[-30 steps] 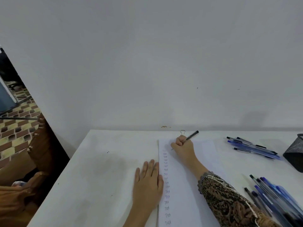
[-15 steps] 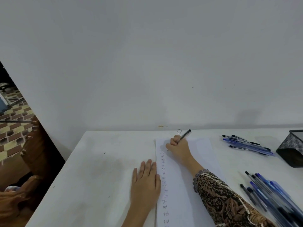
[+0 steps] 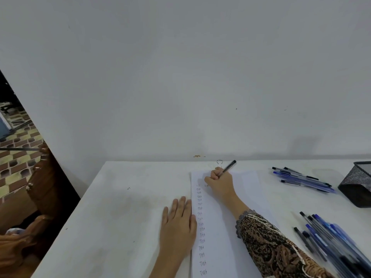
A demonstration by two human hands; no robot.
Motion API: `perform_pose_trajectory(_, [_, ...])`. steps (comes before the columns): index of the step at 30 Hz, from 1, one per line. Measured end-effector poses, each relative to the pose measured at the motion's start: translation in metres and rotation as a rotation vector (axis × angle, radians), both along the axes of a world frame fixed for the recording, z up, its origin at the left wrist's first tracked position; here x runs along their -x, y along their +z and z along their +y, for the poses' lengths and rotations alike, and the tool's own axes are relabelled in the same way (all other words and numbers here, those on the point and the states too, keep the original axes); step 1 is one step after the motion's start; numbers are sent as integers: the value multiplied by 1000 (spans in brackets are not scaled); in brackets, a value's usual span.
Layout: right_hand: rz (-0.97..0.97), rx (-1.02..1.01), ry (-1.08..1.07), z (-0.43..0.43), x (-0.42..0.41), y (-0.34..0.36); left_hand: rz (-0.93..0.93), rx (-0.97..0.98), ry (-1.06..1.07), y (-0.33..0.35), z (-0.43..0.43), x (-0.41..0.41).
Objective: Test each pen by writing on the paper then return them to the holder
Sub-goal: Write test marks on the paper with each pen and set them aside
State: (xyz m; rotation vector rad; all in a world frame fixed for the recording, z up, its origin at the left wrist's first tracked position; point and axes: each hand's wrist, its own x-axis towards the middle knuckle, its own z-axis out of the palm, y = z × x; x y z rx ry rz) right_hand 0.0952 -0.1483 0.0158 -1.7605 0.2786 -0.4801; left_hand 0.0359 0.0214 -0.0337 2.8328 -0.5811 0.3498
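Gripping a dark pen, the right hand sits near the top of the paper. Its fingers are curled tight round the pen. The pen's back end pokes up & to the right; the tip is hidden under the hand, so can't tell if it touches the sheet.

The left hand lies flat, fingers straight & close together. It's on the white table at the paper's left edge, w/ the thumb side on that edge.

A row of small "Test" words runs down the left side of the paper. A silver clip sits at the paper's top, just behind the right hand.

On the right of the table are 2 lots of pens. The far pens lie just beside the holder. The near pens are at the bottom right corner, blurry. The holder is dark mesh, cut off by the pic's edge; can't see inside.

The right arm has a brown & black patterned sleeve. A brown wood chair stands left of the table.
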Motion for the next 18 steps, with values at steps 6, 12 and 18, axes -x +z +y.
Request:
perform_pose_trajectory(6, [3, -19, 9, 0, 0, 0, 38, -7, -7, 4, 0, 1])
perform_pose_trajectory(12, [-4, 8, -8, -1, 0, 0, 96, -22, -27, 5, 1, 2])
perform_pose_trajectory(18, [-23, -36, 5, 1, 1, 0, 132, -27, -32, 7, 1, 3])
